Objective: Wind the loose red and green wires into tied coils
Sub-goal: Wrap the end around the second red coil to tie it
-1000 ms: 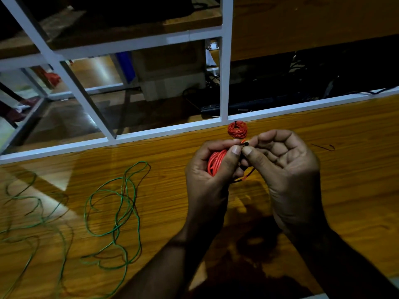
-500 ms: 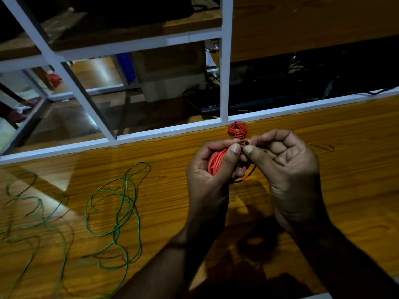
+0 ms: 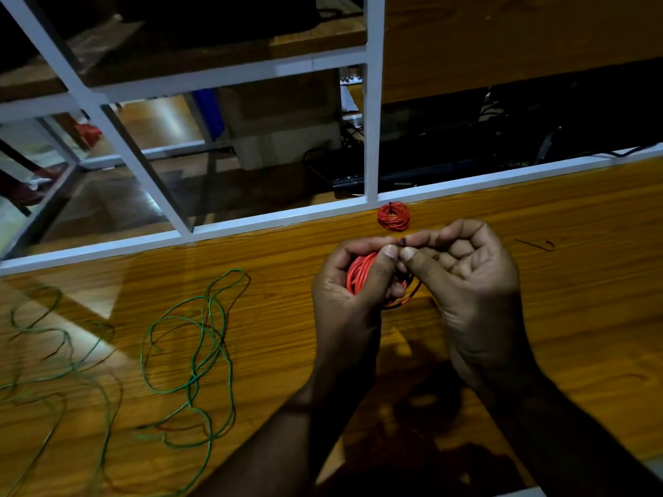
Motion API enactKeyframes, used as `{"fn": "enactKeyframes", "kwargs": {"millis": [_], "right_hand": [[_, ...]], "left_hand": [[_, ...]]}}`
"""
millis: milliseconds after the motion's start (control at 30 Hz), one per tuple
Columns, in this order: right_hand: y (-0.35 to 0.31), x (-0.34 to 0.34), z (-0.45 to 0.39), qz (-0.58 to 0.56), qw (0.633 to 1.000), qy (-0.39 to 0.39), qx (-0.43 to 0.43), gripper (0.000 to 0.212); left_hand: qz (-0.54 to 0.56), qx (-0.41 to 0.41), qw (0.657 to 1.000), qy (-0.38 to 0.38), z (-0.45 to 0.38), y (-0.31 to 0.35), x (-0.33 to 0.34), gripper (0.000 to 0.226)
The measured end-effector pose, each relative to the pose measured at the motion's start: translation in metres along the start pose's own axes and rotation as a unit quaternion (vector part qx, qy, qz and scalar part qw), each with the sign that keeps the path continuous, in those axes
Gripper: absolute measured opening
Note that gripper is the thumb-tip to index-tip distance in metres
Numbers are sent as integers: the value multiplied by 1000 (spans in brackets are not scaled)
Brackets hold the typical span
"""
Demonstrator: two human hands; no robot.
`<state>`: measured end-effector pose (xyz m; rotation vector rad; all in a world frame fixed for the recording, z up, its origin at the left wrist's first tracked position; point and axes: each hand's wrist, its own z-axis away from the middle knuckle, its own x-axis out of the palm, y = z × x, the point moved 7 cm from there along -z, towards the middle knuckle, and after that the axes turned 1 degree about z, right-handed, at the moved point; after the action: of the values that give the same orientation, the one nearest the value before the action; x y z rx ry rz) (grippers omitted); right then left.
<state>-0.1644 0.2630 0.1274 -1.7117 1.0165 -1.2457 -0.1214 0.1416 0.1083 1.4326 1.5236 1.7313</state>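
Above the surface, the left hand grips the red coil, its loops upright, while the right hand pinches the dark tie end just above it, thumbs touching.

- One camera on my head — looks forward and down at the table, wide-angle.
- Close over my hands; white frame beyond.

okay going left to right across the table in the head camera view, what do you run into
loose green wire at the far left → second loose green wire tangle → left hand gripping a red coil → right hand pinching the tie at the coil's top → small dark tie piece lying on the table.
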Motion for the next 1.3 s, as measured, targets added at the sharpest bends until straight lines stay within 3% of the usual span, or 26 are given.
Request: {"fn": "enactKeyframes", "kwargs": {"millis": [267,667,1067,1300], "right_hand": [[-1,-3,2,-5,999,43,-28,33],[-1,-1,-4,-31,999,-6,-7,33],[2,-2,-4,-46,999,2,-12,33],[3,-4,-3,-32,999,12,-18,33]], "left_hand": [[14,-7,1000,24,-2,-2,-3,6],[-10,-4,1000,17,1,0,-2,10],[-6,-13,1000,14,0,0,-1,7],[-21,-9,1000,-2,1,2,1,17]]}}
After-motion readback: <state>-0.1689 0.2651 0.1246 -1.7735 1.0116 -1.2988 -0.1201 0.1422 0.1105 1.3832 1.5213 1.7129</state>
